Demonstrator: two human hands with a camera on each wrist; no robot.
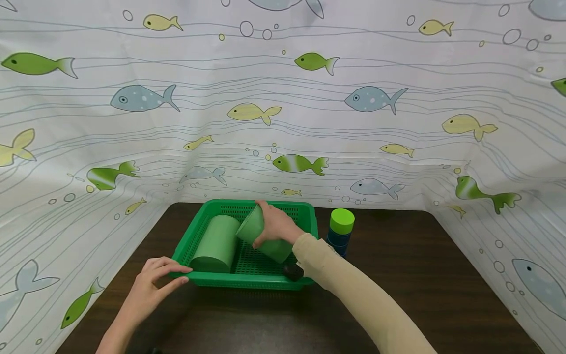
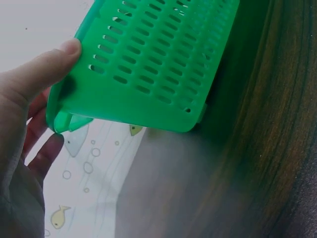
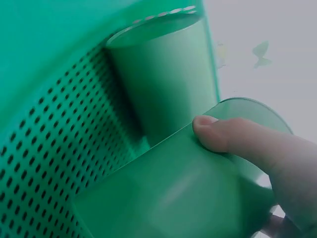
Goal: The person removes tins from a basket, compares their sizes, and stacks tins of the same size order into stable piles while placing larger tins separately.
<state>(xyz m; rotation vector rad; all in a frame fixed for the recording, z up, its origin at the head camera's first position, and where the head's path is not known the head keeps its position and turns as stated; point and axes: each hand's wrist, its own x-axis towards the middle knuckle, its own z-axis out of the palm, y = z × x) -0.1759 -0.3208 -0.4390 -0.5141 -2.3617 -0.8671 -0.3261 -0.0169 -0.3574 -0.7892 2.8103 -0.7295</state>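
A green plastic basket [image 1: 240, 280] with perforated walls sits on the dark table. My left hand [image 1: 152, 286] pinches its rim at the near left corner; the left wrist view shows the thumb and fingertips at opposite sides of the rim [image 2: 55, 111]. Inside the basket, my right hand [image 1: 278, 223] grips a green cup [image 3: 163, 198], which is tilted, its mouth toward the upper left in the head view. A second green cup [image 1: 216, 243] lies along the basket's left side, touched by neither hand. The right fingers are partly hidden behind the held cup.
Just right of the basket stands a dark blue cylindrical container [image 1: 338, 239] with a lime-green top [image 1: 342, 221], partly hidden by the right sleeve [image 1: 353, 290]. A white fish-patterned sheet [image 1: 283, 128] rises behind the table [image 1: 407, 265] and on both sides.
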